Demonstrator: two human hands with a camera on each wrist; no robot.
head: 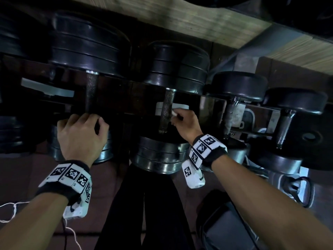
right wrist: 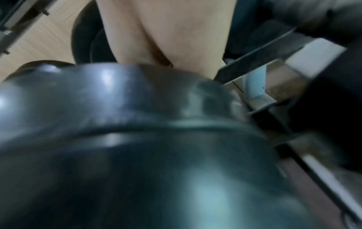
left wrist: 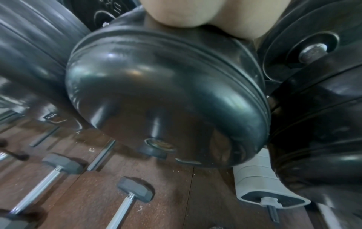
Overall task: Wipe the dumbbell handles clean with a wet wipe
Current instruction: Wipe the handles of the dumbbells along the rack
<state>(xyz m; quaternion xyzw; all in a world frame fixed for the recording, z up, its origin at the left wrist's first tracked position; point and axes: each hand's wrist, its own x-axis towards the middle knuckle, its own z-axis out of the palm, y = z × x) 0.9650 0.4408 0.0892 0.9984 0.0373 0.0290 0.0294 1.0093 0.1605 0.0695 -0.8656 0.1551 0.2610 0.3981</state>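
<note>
Black plate dumbbells lie side by side on a dark rack in the head view. My left hand (head: 82,130) curls over the near end of the left dumbbell's dark handle (head: 91,92), and its fingertips are hidden. My right hand (head: 180,120) pinches a small white wet wipe (head: 174,112) against the right side of the middle dumbbell's knurled handle (head: 167,109). The left wrist view is filled by a dumbbell head (left wrist: 166,100) under my palm (left wrist: 195,15). A blurred black dumbbell head (right wrist: 137,155) fills the right wrist view below my palm (right wrist: 166,38), hiding fingers and wipe.
Two smaller dumbbells (head: 232,109) (head: 286,123) sit to the right on the rack. Small hex dumbbells (left wrist: 62,162) lie on the brown floor below. My black-trousered legs (head: 144,213) stand close to the rack. A grey seat-like thing (head: 225,228) is at bottom right.
</note>
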